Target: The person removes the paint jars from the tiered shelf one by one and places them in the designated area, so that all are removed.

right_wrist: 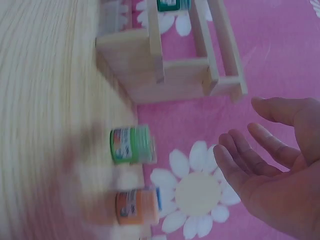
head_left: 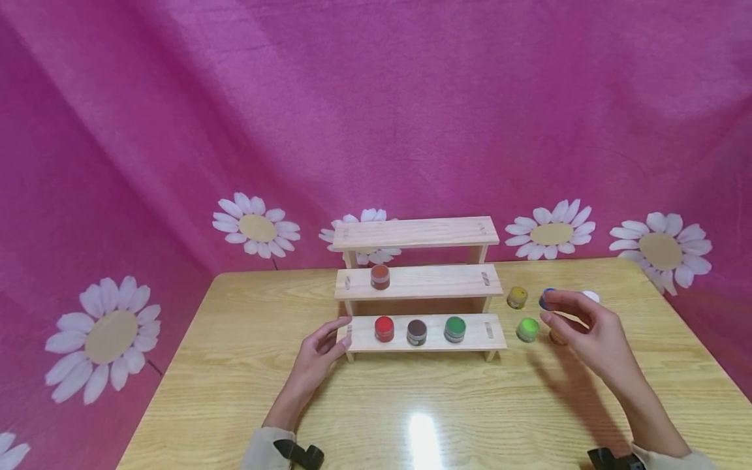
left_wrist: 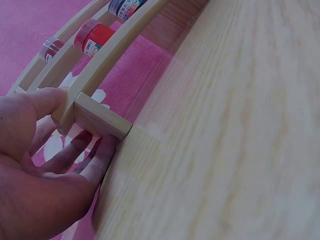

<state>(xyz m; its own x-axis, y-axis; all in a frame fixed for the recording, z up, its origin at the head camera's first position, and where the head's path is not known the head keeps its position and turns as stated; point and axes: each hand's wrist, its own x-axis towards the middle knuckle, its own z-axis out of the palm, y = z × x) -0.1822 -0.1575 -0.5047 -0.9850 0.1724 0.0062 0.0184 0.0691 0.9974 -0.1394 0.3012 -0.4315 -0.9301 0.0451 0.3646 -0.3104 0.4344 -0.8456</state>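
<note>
My left hand [head_left: 314,359] grips the left end of the lowest step of a three-tier wooden shelf [head_left: 417,233]; in the left wrist view its thumb lies on the board and its fingers reach beneath by the leg. On that step stand a red paint jar [head_left: 384,329], a dark brown one [head_left: 416,332] and a green one [head_left: 455,329]. A reddish-brown jar [head_left: 380,277] is on the middle step. Holding nothing, my right hand [head_left: 599,333] hovers with bent, parted fingers above jars right of the shelf: light green [head_left: 527,329], orange [right_wrist: 137,206] and blue [head_left: 545,299], the last two partly hidden.
A yellow jar [head_left: 517,297] stands just right of the shelf, and a white-topped jar [head_left: 591,296] shows behind my right hand. The wooden table [head_left: 235,391] meets a pink flowered cloth [head_left: 364,117] at its back and sides.
</note>
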